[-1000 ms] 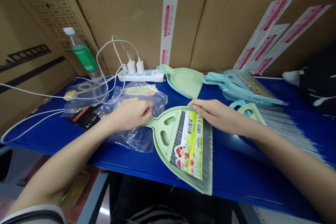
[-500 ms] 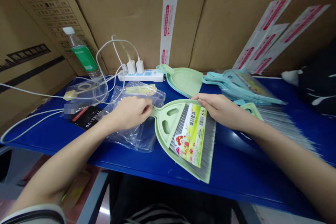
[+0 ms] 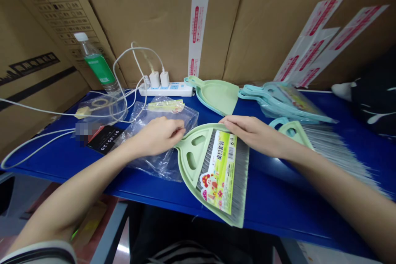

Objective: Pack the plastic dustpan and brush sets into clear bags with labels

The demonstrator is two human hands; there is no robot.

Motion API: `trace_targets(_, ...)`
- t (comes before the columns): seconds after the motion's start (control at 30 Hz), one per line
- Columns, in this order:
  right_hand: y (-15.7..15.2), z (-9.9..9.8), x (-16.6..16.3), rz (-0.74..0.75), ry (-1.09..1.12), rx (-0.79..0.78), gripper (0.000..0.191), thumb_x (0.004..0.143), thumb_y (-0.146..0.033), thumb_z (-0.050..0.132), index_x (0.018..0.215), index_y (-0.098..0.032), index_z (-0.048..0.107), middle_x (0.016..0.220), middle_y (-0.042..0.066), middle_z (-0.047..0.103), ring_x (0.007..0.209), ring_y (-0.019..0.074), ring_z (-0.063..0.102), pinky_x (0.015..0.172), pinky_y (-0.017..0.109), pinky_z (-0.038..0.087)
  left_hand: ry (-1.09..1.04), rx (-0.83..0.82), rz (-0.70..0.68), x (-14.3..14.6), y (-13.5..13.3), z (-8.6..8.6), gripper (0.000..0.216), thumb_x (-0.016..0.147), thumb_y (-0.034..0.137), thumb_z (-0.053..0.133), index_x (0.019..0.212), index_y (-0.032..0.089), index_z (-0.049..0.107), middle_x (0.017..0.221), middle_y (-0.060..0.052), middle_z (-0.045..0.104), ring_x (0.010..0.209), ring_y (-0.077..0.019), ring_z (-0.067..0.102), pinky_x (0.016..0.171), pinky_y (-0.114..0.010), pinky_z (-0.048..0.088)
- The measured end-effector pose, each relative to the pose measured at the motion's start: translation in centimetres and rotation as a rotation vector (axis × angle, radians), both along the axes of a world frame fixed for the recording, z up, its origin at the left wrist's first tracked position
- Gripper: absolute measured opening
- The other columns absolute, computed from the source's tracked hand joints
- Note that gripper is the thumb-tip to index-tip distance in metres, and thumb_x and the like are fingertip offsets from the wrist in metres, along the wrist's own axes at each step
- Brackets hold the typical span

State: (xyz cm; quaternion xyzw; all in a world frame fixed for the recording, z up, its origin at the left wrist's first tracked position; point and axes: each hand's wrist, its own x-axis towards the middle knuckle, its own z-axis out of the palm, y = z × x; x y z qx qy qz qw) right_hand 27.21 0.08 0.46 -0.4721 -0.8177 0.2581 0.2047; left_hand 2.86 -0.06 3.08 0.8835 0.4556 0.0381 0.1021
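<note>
A green hand brush (image 3: 213,169) with grey bristles and a bright paper label lies on the blue table (image 3: 278,210) in front of me. My left hand (image 3: 157,134) is closed, pinching the mouth of a clear plastic bag (image 3: 161,161) right at the brush's handle end. My right hand (image 3: 250,132) rests on the brush's upper edge, fingers curled over it.
Behind are a green dustpan (image 3: 218,97), a stack of blue dustpans (image 3: 278,101), and another brush (image 3: 328,148) at right. A power strip (image 3: 167,88) with chargers and cables, a green-labelled bottle (image 3: 97,64), a dark timer (image 3: 103,138) and cardboard boxes stand at the back and left.
The brush has shifted slightly left and toward me again, its handle end now at the bag's mouth. Both hands stayed on bag and brush.
</note>
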Motion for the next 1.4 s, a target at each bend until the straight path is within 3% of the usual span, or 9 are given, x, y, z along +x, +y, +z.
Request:
trace_targets(0.3,-0.29,-0.04,-0.20,0.017,-0.009,-0.035,0.032,0.085,-0.048,0.039,0.085,-0.022,0.057,0.081,0.005,0.069,0.072,0.0194,0.062,0.064,0.030,0.044,-0.033,-0.028,-0.024,0.29,-0.20,-0.27,0.027,0.087,0.021,0.038,0.061,0.020,0.042,0.046,0.006,0.041,0.043,-0.0089,0.039,0.051,-0.026,0.023)
trace_targets(0.63,0.11,-0.64,-0.26,-0.037,0.004,0.050,0.023,0.083,-0.041,0.043,0.079,-0.023,0.057,0.076,0.003,0.069,0.068,0.0192,0.062,0.063,0.031,0.044,-0.133,0.007,-0.044,0.43,-0.40,-0.46,0.026,0.087,0.020,0.040,0.061,0.019,0.043,0.046,0.006,0.040,0.043,-0.0083,0.038,0.051,-0.026,0.024)
trace_targets(1.4,0.17,-0.33,0.31,-0.005,-0.007,-0.017,0.030,0.084,-0.048,0.044,0.084,-0.021,0.057,0.079,0.004,0.068,0.073,0.0199,0.062,0.065,0.032,0.046,-0.162,-0.044,-0.055,0.55,-0.67,-0.31,0.025,0.088,0.019,0.041,0.065,0.018,0.049,0.046,0.008,0.040,0.042,-0.0079,0.036,0.054,-0.025,0.027)
